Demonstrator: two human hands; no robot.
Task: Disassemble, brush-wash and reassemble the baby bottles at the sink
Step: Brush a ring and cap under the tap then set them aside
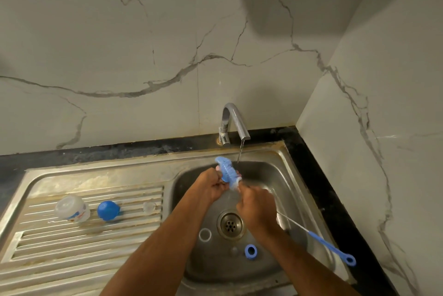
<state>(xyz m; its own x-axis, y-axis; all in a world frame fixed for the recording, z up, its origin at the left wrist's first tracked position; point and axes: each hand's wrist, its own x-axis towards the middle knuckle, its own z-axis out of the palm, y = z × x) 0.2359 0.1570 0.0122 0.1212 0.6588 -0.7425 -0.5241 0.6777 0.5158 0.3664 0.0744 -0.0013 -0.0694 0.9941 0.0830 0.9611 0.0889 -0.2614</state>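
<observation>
1. Evidently the brush-washing step was in hand: a blue bottle brush was held over the sink just beside the thin stream from the tap, and its bristles were being worked against something small that could not be made out.
2. The left hand was curled, its fingers closed round that small part and the brush head; the right hand was closed on the wire stem, with the blue handle trailing out toward the right wall of the basin.
3. The next move was judged to call for a rinse of the scrubbed part under the stream, then setting it aside — a firm pinch would be needed, since a wet small piece slips easily.
4. In the basin two loose pieces lay near the drain: a pale ring to its left and a blue ring below it.
5. On the draining board a clear bottle body, a blue cap and a small clear piece lay apart — reassembly had not begun.
</observation>
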